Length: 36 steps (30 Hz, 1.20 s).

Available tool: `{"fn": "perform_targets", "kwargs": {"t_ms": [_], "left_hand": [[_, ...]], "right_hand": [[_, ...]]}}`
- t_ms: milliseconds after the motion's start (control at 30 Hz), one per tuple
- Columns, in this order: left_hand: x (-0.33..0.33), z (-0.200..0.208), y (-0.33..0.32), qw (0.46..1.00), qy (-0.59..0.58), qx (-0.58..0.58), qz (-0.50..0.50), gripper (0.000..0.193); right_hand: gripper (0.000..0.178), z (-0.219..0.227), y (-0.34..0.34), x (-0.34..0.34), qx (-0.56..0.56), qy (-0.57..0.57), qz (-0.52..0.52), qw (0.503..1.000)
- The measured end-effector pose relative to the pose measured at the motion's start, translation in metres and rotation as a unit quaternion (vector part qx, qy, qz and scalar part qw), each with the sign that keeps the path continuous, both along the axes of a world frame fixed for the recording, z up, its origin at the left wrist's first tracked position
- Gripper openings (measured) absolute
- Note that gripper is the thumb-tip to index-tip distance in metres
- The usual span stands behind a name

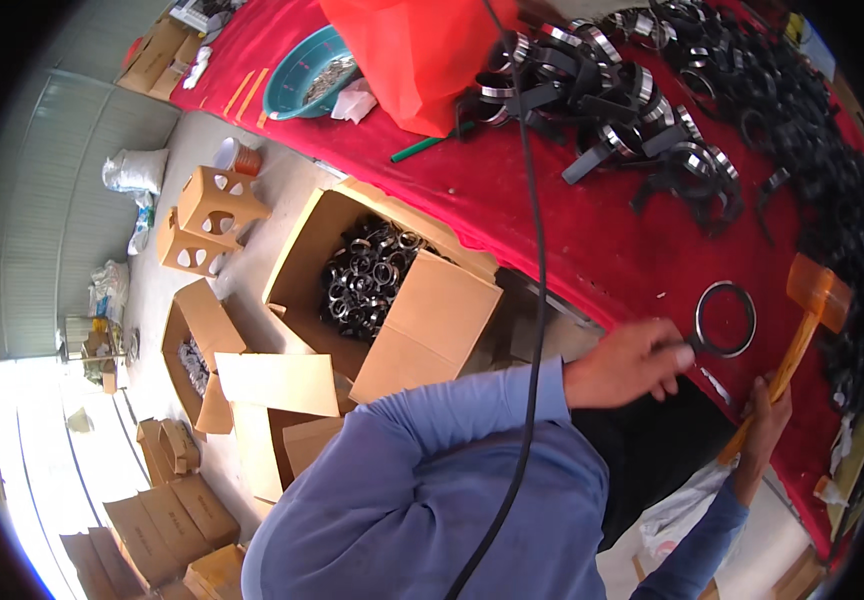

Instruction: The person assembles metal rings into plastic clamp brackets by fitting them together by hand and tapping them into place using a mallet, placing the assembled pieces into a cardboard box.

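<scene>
My left hand (627,365) is over the near edge of the red-covered table (617,245), fingers curled, slightly blurred. Its fingertips pinch the short black stem of a metal ring (753,318), a round loop with a black and silver rim that rests on the red cloth. To the right, my right hand (767,418) is closed around the wooden handle of a mallet (820,292). The mallet's orange block head is up beyond the hand, right of the ring.
Similar black and silver ring parts (642,130) pile up along the table's far and right sides. A teal basin (287,85) and a red bag (412,60) stand at the far left. Below, an open carton (297,250) contains more rings. A dark cable (535,250) crosses the view.
</scene>
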<state>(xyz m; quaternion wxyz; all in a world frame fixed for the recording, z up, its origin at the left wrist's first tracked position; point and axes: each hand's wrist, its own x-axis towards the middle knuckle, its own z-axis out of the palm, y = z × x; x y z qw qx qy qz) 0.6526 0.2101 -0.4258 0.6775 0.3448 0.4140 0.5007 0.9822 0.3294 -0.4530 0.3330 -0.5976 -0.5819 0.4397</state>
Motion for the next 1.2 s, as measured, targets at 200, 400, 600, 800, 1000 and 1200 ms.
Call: {"fn": "perform_targets", "kwargs": {"t_ms": [200, 400, 600, 800, 1000, 1200], "left_hand": [[0.078, -0.035, -0.016, 0.990, -0.124, -0.003, -0.068, 0.033], [0.124, -0.046, -0.006, 0.997, -0.043, 0.021, -0.057, 0.023], [0.156, -0.066, 0.010, 0.998, 0.029, -0.036, -0.045, 0.025], [0.159, -0.075, 0.012, 0.990, 0.127, -0.041, -0.047, 0.027], [0.159, -0.084, 0.006, 0.993, 0.114, 0.009, -0.031, 0.029], [0.153, -0.057, 0.013, 0.971, 0.220, -0.016, -0.091, 0.030]], "right_hand": [[0.025, 0.019, -0.016, -0.029, 0.060, 0.002, -0.058, 0.997], [0.027, 0.055, -0.103, -0.007, 0.000, -0.021, -0.170, 0.985], [0.026, 0.031, -0.183, -0.001, -0.057, -0.045, -0.228, 0.971], [0.026, 0.010, -0.203, 0.003, -0.068, -0.106, -0.208, 0.970], [0.026, 0.017, -0.210, 0.014, -0.091, -0.105, -0.221, 0.965], [0.025, 0.014, -0.218, 0.012, -0.093, -0.107, -0.227, 0.963]]}}
